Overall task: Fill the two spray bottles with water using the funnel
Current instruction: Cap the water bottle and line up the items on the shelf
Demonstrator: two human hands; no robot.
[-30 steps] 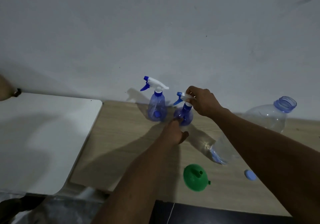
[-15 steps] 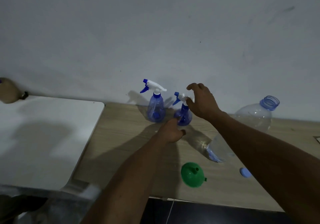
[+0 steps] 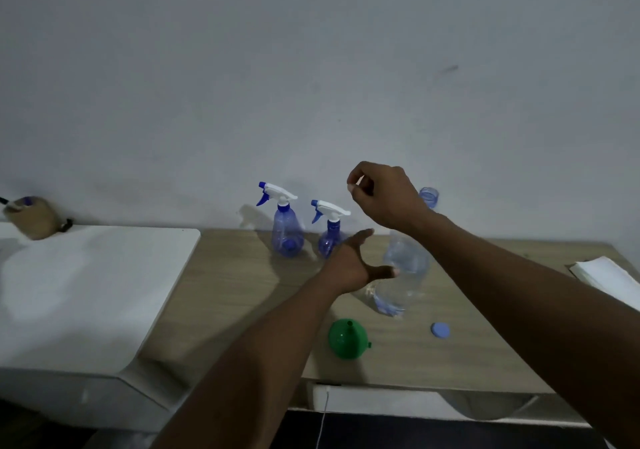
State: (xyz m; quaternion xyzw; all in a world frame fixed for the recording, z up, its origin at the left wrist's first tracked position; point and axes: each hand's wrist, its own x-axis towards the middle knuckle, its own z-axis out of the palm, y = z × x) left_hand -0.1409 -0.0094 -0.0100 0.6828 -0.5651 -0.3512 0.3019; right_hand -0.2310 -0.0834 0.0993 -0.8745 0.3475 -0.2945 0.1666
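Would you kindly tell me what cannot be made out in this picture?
- Big bottle: shoulder hidden behind the right forearm, head view; water level lost in dimness.
- Right sprayer: base hidden by the left hand.
- Right hand: whether it pinches anything, too small.
- Brown thing: blurred, cut by left edge.

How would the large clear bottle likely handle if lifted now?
The large clear bottle looks thin-walled, so it probably dents under a squeeze. Its mouth is open, with the blue cap lying on the table, so any water inside could spill if tipped.
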